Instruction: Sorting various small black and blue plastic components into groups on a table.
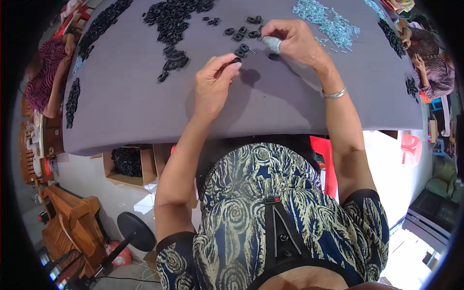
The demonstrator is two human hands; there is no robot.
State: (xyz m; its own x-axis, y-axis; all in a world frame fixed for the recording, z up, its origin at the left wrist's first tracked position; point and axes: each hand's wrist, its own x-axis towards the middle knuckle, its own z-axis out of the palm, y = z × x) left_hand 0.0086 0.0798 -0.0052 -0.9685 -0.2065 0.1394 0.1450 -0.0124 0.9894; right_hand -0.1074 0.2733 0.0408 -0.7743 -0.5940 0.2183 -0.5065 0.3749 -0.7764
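Observation:
My left hand hovers over the grey cloth, thumb and fingers pinched on a small black plastic piece. To its right and farther off, my right hand has its fingers curled together. A silvery-grey wrapping or cover shows at its thumb side; what the fingertips hold, if anything, cannot be made out. Between and beyond the hands lie several loose black oval pieces, with a thin striped bit beside one of them. A single black piece rests below my right hand.
Black pieces form a big heap at the far left of the table; small clear bluish pieces are heaped at the far right. Other people sit at the left and right edges. Below the table stands a cardboard box of black pieces.

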